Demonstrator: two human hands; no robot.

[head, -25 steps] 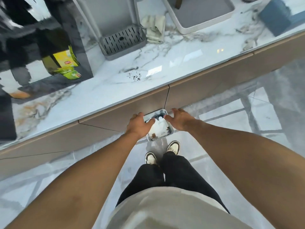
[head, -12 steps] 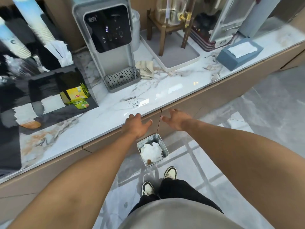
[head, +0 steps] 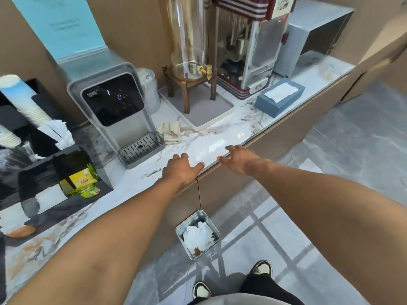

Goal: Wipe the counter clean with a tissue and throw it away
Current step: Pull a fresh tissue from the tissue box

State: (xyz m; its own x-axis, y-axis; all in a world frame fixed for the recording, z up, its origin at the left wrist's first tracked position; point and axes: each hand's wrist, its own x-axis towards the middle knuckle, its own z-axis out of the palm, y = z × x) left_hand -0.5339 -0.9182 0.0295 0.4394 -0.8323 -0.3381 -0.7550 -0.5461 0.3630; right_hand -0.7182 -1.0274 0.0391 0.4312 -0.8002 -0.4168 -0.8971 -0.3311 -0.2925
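The white marble counter [head: 211,139] runs from lower left to upper right. My left hand [head: 179,170] lies flat on its front edge, fingers apart, holding nothing. My right hand [head: 239,158] hovers at the same edge a little to the right, also spread with nothing in it. On the floor below them stands a small square metal bin [head: 214,230] with crumpled white tissues [head: 198,235] inside. A blue tissue box [head: 279,96] with a white tissue showing sits on the counter at the right. A few dark specks lie on the counter just left of my left hand.
A grey water dispenser [head: 116,115] stands behind my left hand, a folded beige cloth [head: 170,130] beside it. A white tray [head: 222,116] carries a glass drink dispenser on a wooden stand. A black organiser [head: 66,186] with tea bags and paper cups sits at the left.
Both hands let go of the metal bin on the floor and rose to the counter's front edge. The view lifted from the floor to the counter.
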